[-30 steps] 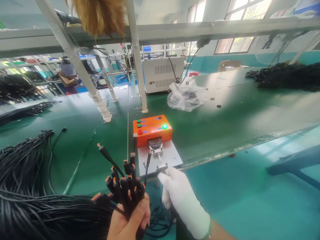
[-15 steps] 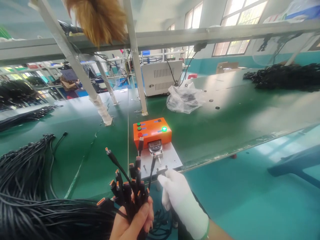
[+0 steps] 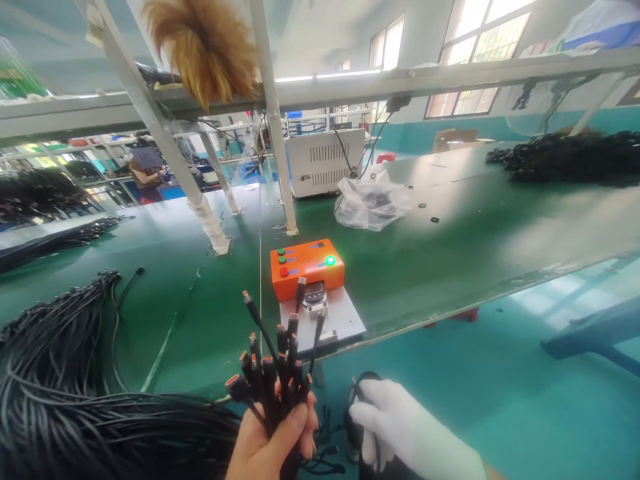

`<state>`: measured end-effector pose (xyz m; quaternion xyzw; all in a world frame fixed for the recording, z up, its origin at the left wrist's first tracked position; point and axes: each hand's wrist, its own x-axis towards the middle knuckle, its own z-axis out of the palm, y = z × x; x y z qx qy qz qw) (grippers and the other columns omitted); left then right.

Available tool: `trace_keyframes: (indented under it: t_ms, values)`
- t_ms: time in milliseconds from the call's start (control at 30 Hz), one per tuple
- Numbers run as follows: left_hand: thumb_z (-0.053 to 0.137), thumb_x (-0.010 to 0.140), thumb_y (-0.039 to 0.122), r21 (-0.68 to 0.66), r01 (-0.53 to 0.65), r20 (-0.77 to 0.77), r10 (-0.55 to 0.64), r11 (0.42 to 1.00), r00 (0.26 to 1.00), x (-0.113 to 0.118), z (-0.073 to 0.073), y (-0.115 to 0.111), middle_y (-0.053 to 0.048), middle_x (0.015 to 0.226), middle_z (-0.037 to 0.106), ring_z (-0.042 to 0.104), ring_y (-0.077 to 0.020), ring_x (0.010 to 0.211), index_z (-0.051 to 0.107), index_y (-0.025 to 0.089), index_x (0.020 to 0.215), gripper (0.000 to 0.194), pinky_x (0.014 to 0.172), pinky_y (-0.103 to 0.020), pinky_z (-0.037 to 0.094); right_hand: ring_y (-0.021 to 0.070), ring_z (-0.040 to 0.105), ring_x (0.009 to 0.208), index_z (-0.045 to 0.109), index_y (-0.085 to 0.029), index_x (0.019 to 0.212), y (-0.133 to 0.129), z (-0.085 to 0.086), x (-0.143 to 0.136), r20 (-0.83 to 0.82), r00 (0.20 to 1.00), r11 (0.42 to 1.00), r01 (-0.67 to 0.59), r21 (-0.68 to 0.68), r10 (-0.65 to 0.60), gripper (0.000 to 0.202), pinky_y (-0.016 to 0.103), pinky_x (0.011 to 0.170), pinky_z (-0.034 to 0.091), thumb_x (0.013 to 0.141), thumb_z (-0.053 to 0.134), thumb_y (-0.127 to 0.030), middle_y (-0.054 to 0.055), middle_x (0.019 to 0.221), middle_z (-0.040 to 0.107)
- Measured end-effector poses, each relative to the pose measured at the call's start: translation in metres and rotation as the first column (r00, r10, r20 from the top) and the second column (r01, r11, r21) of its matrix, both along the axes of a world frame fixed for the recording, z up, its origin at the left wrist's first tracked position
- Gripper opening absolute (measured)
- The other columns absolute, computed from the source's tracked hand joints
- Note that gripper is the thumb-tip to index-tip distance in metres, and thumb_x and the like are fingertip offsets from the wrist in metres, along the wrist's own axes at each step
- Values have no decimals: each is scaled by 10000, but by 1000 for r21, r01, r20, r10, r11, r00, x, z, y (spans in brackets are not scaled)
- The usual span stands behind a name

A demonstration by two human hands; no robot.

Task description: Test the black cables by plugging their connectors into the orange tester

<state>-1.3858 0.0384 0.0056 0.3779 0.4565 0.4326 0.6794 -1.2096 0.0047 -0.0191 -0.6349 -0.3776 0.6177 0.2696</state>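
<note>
My bare left hand (image 3: 275, 437) is closed around a bunch of black USB-C cables (image 3: 269, 373), their orange-lined connector ends fanned upward. My right hand (image 3: 393, 417), in a white glove, is below the table edge with fingers curled. A thin dark strand shows under those fingers and looks like a black cable, mostly hidden by the glove. Beyond the bunch sits an orange box (image 3: 306, 272) with green and red buttons and a lit green lamp. A small digital gauge (image 3: 315, 293) stands on the metal plate (image 3: 347, 323) in front of it.
A large pile of black cables (image 3: 60, 373) lies at the left, and another heap (image 3: 575, 157) at the far right. A clear plastic bag (image 3: 373, 203) lies before a white vented box (image 3: 327, 160). Shelf posts (image 3: 277, 133) rise from the green table. A person (image 3: 145, 173) is far back.
My gloved right hand has moved from the front of the metal plate down and right, below the table edge. My left hand with the cables shifted slightly right in view.
</note>
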Motion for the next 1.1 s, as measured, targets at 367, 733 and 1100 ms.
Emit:
trace_keyframes:
  t_ms: [367, 733, 1100]
  values:
    - [827, 626, 400, 28, 28, -15, -27, 999, 1000, -3, 3, -2, -20, 594, 674, 558, -137, 478, 731, 142, 765, 308, 522, -273, 442, 259, 643, 653, 548, -209, 568, 1, 10, 5, 487, 871, 996, 34, 80, -69, 338, 390, 691, 464, 821, 547, -433, 89, 613, 652]
    - [774, 653, 496, 102, 108, -188, -88, 989, 978, 1, -7, -4, -48, 603, 725, 641, -200, 567, 747, 145, 724, 360, 586, -300, 509, 158, 626, 719, 608, -180, 787, 14, 57, -23, -372, 869, 774, 471, 423, -325, 220, 257, 700, 483, 863, 510, -362, 40, 788, 693]
    - [745, 715, 447, 194, -65, -147, 95, 979, 985, -9, 5, -1, -22, 695, 722, 653, -194, 654, 737, 188, 705, 259, 667, -255, 537, 66, 429, 309, 437, -186, 726, 33, 10, -29, -226, 911, 899, 391, 198, -346, 165, 187, 367, 294, 819, 467, -318, -30, 459, 596]
